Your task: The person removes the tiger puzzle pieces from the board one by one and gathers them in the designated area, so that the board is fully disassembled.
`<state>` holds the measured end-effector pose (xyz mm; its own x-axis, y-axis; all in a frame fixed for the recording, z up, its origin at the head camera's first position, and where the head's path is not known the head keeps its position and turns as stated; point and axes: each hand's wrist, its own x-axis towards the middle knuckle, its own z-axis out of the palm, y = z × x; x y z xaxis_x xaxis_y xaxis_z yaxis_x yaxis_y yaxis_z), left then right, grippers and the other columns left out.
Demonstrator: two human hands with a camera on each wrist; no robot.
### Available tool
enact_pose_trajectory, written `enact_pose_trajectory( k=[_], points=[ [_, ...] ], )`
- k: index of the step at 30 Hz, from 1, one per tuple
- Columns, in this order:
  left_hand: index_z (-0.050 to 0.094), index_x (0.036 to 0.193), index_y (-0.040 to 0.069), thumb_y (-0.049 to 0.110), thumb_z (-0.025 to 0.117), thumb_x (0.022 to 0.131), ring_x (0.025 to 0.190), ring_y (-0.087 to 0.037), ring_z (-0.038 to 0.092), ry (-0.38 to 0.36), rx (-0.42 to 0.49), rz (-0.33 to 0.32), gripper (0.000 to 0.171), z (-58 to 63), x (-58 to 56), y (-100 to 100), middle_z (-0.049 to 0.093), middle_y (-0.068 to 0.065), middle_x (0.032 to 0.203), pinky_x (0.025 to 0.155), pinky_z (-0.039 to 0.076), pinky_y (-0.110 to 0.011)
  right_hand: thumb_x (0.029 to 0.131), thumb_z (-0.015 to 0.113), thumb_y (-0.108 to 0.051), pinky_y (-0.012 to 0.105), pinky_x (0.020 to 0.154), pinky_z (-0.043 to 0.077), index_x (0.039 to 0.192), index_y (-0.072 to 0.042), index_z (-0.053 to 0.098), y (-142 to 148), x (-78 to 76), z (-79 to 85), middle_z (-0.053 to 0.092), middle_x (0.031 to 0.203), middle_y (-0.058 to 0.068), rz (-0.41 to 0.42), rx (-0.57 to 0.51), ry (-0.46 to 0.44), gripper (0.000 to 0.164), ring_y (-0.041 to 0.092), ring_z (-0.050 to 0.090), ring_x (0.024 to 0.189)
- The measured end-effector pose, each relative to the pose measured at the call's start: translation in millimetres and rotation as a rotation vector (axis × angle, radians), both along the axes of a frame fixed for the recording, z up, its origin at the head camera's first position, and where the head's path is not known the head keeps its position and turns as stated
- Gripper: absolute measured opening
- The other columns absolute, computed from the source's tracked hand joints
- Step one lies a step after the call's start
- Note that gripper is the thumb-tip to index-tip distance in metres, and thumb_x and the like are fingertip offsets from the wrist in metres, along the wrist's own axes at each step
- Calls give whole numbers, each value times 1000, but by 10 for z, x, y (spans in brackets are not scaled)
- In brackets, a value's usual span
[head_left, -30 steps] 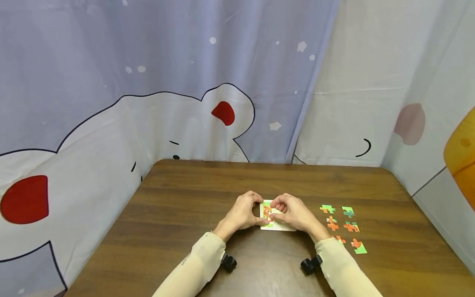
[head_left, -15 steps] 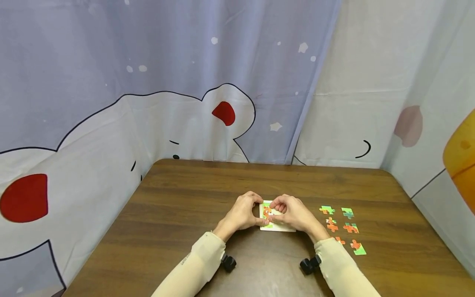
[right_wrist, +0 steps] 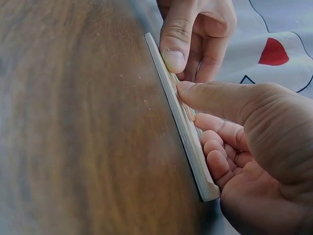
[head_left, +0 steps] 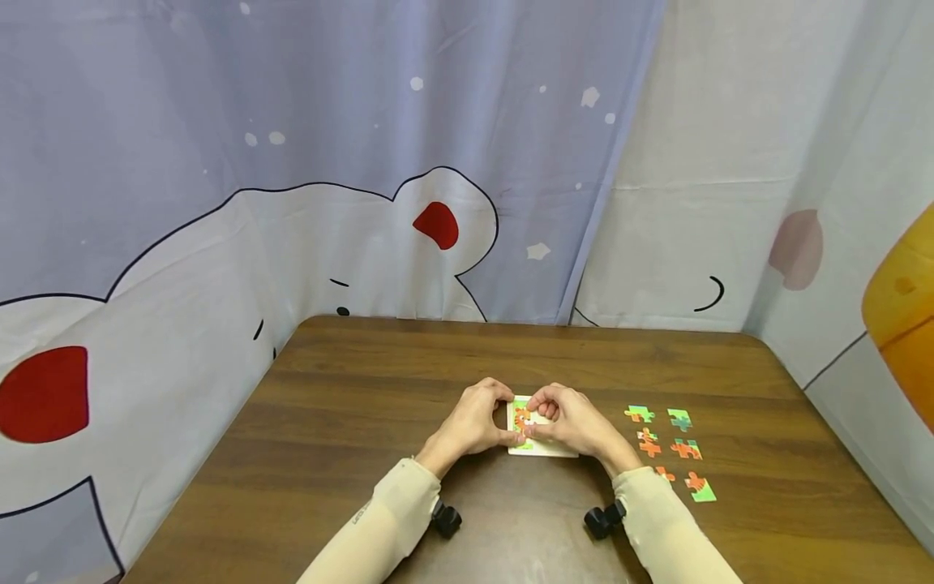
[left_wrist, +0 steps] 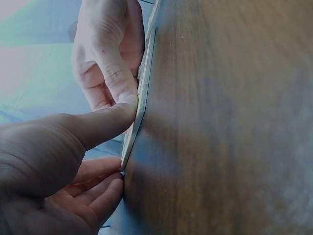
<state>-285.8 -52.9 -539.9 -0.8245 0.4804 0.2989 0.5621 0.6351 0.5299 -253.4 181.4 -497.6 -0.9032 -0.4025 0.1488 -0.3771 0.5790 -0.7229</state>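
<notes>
A small white puzzle tray [head_left: 543, 449] lies flat on the brown table, with green and orange tiger-patterned pieces fitted along its left side. My left hand [head_left: 474, 418] grips the tray's left part, its thumb over the near edge and fingers at the far corner. Over the tray, my right hand [head_left: 578, 420] pinches a puzzle piece [right_wrist: 190, 111] between thumb and index finger, against the fitted pieces. In the right wrist view only a thin orange edge of that piece shows; fingers hide the rest. Both thumb tips sit close together at the tray [left_wrist: 145, 88] in the left wrist view.
Right of the tray lie several loose puzzle pieces [head_left: 681, 419] in two columns. The right forearm passes close to the nearest-left piece [head_left: 664, 474] and partly covers it. A printed curtain [head_left: 350, 243] hangs behind the wooden table [head_left: 350, 365].
Both hands stay at the tray in nearly the same pose. The right thumb and index finger shift slightly left with the piece. The whole scene moves a little as the head view drifts.
</notes>
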Motion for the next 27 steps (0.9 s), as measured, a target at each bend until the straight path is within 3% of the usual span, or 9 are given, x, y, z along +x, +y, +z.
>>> enact_pose_trajectory(
  k=[2,5,9,12,16,22,27],
  points=[
    [80,125,6,41,109,69,110,-18,68,-6,16,-4,72,-45,-43,0,72,-4,128,99,58,-32,84,100,-17,25,77,48,104,-7,75,-2,2,1,64,94,3,0,-1,5,33,17,58,87],
    [79,125,3,40,109,70,112,-21,68,7,-6,-10,72,51,31,1,72,-7,129,100,58,-34,83,100,-17,25,77,48,104,-7,76,-1,8,-8,64,94,3,-1,-2,13,33,16,58,87],
    [79,125,4,40,109,71,114,-23,69,-1,-2,-13,72,69,40,3,72,-7,129,101,58,-35,84,97,-11,25,77,49,103,-9,76,-2,18,-25,64,93,1,6,-3,23,28,15,59,86],
    [80,123,6,37,110,67,111,-19,69,7,18,-1,71,-39,-51,6,72,-4,127,99,58,-32,87,93,-8,25,76,51,102,-10,77,-10,19,-29,66,93,0,27,-4,43,22,14,60,85],
    [80,122,6,29,109,65,110,-17,69,40,3,1,69,-98,-101,5,73,-2,127,97,58,-28,89,93,-10,25,76,51,102,-11,78,-22,21,-29,67,92,0,32,0,63,20,12,60,84],
    [79,121,5,29,108,70,108,-16,70,39,-1,-36,64,33,-8,-25,73,-4,126,94,59,-29,89,94,-10,24,77,52,104,-10,78,-10,32,-21,67,93,1,36,13,48,23,14,61,86],
    [79,121,2,25,108,71,105,-19,69,20,6,-44,62,191,93,-23,73,-7,125,92,60,-30,98,86,-8,25,78,53,110,-10,79,26,36,15,71,99,2,67,-21,16,14,14,63,88]
  ],
)
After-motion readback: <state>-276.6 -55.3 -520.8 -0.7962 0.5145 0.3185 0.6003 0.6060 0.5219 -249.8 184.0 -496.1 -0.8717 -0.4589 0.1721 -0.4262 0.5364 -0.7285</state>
